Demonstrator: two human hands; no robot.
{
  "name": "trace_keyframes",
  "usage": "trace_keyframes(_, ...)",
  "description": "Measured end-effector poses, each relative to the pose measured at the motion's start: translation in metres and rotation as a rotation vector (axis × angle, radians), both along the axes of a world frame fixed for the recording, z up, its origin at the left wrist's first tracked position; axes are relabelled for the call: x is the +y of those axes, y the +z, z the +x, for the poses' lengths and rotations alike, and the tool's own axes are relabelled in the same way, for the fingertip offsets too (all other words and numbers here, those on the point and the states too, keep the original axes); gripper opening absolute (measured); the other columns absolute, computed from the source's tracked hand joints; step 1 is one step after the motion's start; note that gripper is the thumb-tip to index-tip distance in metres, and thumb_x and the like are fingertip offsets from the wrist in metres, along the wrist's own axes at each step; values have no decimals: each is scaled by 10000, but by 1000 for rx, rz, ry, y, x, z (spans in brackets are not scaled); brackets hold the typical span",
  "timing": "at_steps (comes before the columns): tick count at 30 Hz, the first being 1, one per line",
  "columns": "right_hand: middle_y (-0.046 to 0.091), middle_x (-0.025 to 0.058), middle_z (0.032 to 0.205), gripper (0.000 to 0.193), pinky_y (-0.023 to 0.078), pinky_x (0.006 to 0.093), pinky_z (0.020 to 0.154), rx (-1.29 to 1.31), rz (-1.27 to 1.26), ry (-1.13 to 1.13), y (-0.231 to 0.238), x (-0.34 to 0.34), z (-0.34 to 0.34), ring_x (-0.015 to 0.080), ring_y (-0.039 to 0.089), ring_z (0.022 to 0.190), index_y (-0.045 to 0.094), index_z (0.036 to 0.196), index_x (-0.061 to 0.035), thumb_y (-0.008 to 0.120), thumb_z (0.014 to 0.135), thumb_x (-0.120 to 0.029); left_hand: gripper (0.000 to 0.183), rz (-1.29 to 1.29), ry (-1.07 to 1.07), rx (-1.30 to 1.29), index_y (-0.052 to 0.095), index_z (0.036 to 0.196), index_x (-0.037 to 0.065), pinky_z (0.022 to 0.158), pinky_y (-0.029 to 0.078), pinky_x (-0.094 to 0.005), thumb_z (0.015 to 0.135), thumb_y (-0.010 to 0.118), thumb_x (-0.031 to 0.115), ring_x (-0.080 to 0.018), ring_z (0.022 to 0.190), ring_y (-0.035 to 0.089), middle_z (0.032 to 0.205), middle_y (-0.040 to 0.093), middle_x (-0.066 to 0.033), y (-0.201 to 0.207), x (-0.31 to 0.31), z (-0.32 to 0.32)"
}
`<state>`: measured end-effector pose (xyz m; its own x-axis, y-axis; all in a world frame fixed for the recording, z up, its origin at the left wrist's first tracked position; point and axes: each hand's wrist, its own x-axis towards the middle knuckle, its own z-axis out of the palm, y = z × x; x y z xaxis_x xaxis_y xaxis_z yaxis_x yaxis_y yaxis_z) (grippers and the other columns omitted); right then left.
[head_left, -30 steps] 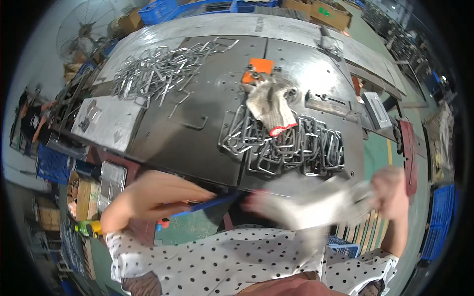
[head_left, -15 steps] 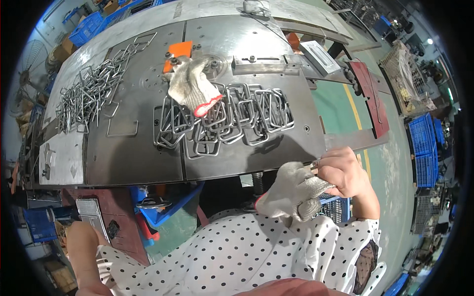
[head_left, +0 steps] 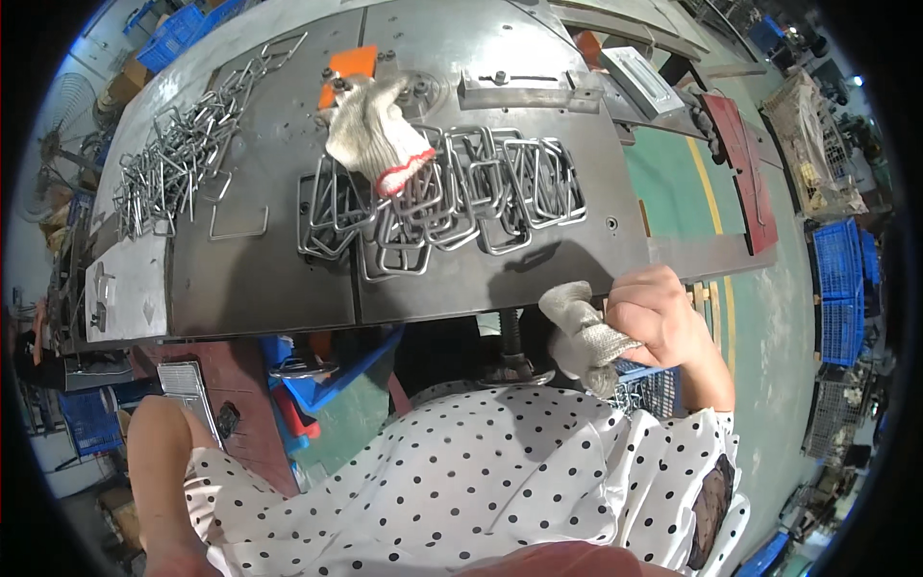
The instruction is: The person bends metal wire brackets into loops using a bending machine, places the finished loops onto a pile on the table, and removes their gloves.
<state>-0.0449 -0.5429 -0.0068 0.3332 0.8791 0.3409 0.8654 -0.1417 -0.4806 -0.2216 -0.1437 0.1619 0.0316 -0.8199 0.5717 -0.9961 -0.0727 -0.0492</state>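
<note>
A knitted whitish work glove (head_left: 584, 338) is bunched up in my right hand (head_left: 649, 315), whose bare fingers are closed round it just off the table's front edge. Of my left side only a bent bare arm (head_left: 165, 471) shows at the lower left; the hand itself is out of sight. A second knitted glove (head_left: 377, 139) with a red cuff lies on the steel table (head_left: 260, 288), partly over a heap of bent metal wire frames (head_left: 461, 216). Another tangled pile of bent wire pieces (head_left: 183, 159) lies at the table's left, with a single U-shaped piece (head_left: 240, 223) near it.
An orange block (head_left: 352, 63) and a bolted metal bar (head_left: 529, 91) stand toward the back. A rectangular grey metal piece (head_left: 642, 82) lies at the back right, near a dark red plate (head_left: 740, 173). Below the front edge are a blue bin (head_left: 332, 380) and a blue basket (head_left: 656, 385).
My right hand has moved slightly up with the glove, which is now more crumpled, its red cuff no longer showing. The whole view has shifted a little; the piles lie as before.
</note>
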Motion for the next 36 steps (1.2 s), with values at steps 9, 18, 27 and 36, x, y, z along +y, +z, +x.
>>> trace_keyframes(9,593,102,787,456,496,435,587,43,42,83,-13,8,3,333,631,703,587,815,-38,668,907,-477,162,-264,-263,643,673,810,-12,535,577,-367,902,574,75,-274,684,695,749,663,-145,-9,-18,22)
trace_keyframes(18,582,107,763,447,473,432,562,13,60,79,-18,14,9,328,607,653,585,782,-28,674,892,-452,258,-352,-139,213,554,512,42,365,397,-240,557,619,-203,-149,456,599,513,520,-32,-7,-28,29)
trace_keyframes(27,559,78,678,379,382,407,497,34,146,106,-18,29,12,303,544,548,531,736,-46,692,868,-363,255,-311,-138,78,540,503,56,372,395,-219,648,657,-118,-110,442,564,537,528,-20,1,-18,24)
trace_keyframes(36,544,95,707,412,427,431,531,89,121,73,-15,31,19,337,560,602,553,767,-41,725,860,-404,186,-179,-74,647,529,684,82,514,501,-291,770,670,-4,-227,596,657,652,583,-60,18,-10,15)
